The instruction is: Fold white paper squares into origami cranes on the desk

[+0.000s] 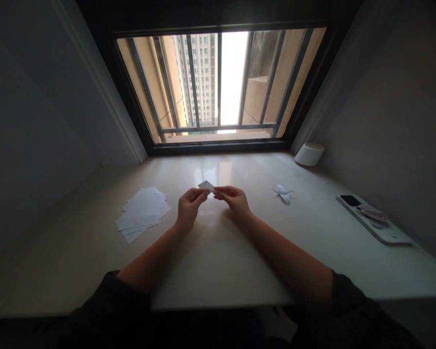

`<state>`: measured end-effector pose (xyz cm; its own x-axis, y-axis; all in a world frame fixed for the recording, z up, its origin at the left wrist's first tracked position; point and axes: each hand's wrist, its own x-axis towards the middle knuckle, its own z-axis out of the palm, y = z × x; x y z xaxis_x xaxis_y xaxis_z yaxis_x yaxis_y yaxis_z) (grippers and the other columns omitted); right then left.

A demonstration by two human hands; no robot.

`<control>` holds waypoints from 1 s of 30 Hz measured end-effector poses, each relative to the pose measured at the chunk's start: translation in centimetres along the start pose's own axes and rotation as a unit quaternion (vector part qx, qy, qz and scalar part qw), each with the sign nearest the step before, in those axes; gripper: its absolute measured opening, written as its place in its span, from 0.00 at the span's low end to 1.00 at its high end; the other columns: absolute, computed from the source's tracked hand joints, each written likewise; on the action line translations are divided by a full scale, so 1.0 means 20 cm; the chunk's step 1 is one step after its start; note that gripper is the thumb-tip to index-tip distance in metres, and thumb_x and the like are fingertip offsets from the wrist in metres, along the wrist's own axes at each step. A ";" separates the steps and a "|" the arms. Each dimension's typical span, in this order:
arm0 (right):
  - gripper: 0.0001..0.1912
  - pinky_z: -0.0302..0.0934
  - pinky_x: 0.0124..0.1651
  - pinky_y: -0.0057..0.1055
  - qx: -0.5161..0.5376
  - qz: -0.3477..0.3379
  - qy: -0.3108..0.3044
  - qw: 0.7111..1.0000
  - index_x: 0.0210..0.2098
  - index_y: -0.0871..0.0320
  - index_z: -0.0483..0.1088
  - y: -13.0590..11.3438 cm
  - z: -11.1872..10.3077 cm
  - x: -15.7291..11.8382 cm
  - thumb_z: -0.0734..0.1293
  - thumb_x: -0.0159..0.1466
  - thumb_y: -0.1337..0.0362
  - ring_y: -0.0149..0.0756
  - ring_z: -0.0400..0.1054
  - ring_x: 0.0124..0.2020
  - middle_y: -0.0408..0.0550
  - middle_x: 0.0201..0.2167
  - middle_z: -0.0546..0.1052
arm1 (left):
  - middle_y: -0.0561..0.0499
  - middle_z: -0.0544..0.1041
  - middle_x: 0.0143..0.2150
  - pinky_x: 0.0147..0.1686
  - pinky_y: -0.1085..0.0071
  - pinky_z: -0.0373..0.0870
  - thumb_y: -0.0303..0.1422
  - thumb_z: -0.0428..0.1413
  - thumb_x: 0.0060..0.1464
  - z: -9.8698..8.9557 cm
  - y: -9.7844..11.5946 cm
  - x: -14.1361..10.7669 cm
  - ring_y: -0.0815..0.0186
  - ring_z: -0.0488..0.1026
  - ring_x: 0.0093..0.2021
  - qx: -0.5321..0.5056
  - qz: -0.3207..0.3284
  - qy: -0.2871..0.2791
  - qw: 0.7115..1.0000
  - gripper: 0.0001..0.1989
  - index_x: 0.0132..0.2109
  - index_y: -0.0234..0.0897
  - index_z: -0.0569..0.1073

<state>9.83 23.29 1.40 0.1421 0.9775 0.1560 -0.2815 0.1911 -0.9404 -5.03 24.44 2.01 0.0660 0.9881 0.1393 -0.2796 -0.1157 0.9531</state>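
A small folded piece of white paper (206,185) is held up between both hands, above the middle of the pale table. My left hand (192,204) pinches its lower left side between thumb and fingers. On the right side, my right hand (235,198) pinches the same paper, its fingertips close to those of the left. The paper's upper part comes to a point and shows above the fingers; its lower part is mostly hidden by them.
Loose white sheets (143,213) lie overlapping at the left. To the right are a folded paper figure (283,194), a white phone (380,225) and, farther back, a white roll (309,154). A barred window (220,148) stands behind the table (210,271).
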 end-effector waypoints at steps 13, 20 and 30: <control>0.14 0.64 0.38 0.36 0.027 0.015 -0.008 1.000 0.30 0.56 0.77 0.02 0.00 0.00 0.76 0.43 0.59 0.35 0.72 0.28 0.46 0.25 0.79 | 0.50 0.78 0.34 0.42 0.66 0.70 0.36 0.64 0.42 0.01 0.01 -0.01 0.66 0.75 0.38 -0.020 -0.014 0.002 1.000 0.12 0.32 0.34 0.72; 0.14 0.64 0.37 0.34 0.041 0.031 -0.020 0.998 0.30 0.55 0.77 0.05 -0.01 0.01 0.76 0.43 0.59 0.34 0.71 0.28 0.46 0.26 0.79 | 0.50 0.78 0.33 0.43 0.65 0.70 0.37 0.64 0.42 0.01 0.00 -0.02 0.65 0.75 0.38 -0.014 -0.003 0.012 1.000 0.12 0.31 0.35 0.72; 0.14 0.63 0.34 0.32 0.031 0.043 -0.018 0.998 0.30 0.55 0.76 0.06 -0.01 0.01 0.75 0.44 0.59 0.34 0.71 0.28 0.46 0.26 0.79 | 0.50 0.78 0.32 0.42 0.64 0.70 0.36 0.64 0.41 0.02 0.01 -0.02 0.66 0.75 0.36 -0.012 -0.005 0.014 1.000 0.13 0.31 0.34 0.72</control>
<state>9.84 23.73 0.31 0.0809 0.9928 0.0884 -0.3497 0.1113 -0.9302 -4.79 23.97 2.32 0.0432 0.9917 0.1214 -0.3022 -0.1028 0.9477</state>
